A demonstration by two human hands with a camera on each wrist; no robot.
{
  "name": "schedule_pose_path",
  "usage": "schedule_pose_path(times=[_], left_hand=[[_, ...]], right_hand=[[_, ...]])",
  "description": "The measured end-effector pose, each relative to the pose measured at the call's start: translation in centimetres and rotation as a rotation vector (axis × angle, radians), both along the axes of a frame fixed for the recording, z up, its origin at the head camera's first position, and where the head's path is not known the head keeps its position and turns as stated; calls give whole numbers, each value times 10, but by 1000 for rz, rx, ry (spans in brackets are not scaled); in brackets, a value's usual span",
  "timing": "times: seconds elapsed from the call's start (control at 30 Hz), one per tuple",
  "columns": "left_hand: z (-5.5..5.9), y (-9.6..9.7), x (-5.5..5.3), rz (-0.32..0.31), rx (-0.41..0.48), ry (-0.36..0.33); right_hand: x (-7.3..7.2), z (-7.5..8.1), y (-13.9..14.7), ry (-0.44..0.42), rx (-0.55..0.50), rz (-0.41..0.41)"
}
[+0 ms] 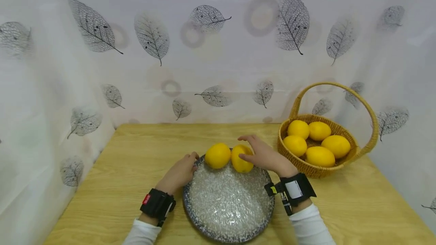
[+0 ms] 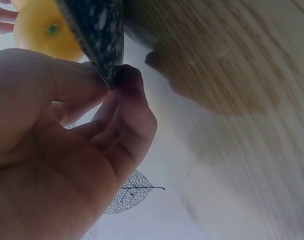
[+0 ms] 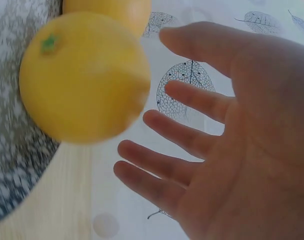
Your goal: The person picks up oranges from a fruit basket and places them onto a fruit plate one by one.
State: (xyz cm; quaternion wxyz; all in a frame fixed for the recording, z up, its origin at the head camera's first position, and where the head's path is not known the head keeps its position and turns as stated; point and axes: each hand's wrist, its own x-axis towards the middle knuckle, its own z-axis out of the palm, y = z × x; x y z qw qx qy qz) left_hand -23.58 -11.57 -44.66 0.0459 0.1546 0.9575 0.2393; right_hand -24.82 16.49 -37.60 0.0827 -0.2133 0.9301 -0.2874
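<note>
My left hand [image 1: 178,174] pinches the left rim of a round speckled grey plate [image 1: 228,203] between thumb and fingers; the left wrist view shows the dark rim [image 2: 104,37] between them. Two yellow lemons sit side by side at the plate's far edge, the left lemon [image 1: 218,155] and the right lemon [image 1: 241,160]. Beside the right one is my right hand [image 1: 267,157], fingers spread and nothing held. From the right wrist, the nearer lemon [image 3: 84,77] with its green stem mark shows a gap to the straight fingertips [image 3: 154,117].
A wicker basket [image 1: 311,171] with a tall arched handle stands at the right of the wooden table [image 1: 146,143], holding several lemons [image 1: 320,157]. Behind the table hangs a pale curtain [image 1: 218,67] with a leaf print.
</note>
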Motion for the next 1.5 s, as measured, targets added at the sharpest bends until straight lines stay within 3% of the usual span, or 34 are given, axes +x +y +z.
schedule_pose_path(times=[0.33, 0.67, 0.93, 1.13, 1.3, 1.5], left_hand=[[4, 0, -1, 7, -6, 6], [1, 0, 2, 3, 10, 1], [2, -1, -4, 5, 2, 5], [1, -1, -1, -1, 10, -11], [-1, -1, 0, -4, 6, -9], [1, -2, 1, -3, 13, -1]], right_hand=[[-10, 14, 33, 94, 25, -60], [-17, 28, 76, 94, 65, -159], [-27, 44, 116, 98, 115, -216], [-27, 40, 146, 110, 184, -286], [-30, 36, 169, 75, 290, -396], [-33, 37, 188, -6, 366, -470]])
